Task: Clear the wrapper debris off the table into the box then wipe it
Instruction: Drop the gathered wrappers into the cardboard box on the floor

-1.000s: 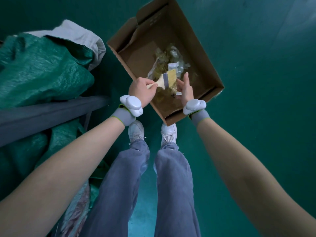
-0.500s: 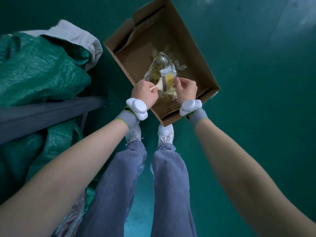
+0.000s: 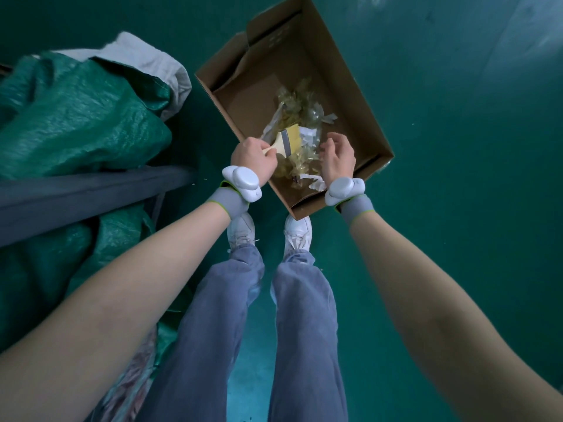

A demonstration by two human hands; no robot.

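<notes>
Standing over the box on the green floor, going left to right: green tarp heaped at far left with a grey bench edge across it, nothing of the bench top in view. My left hand has its grip closed on the brush handle, bristles out over the box. Wrapper debris lies piled inside the box, clear and yellowish scraps plus white bits. My right hand is over the box too; half a second ago it was fisted by the bristles, now the grip is loose, fingers curled apart, holding nothing I can see. Reads like I just picked scraps off the bristles and dropped them, so debris step looks about done; wiping the bench not yet started.
</notes>
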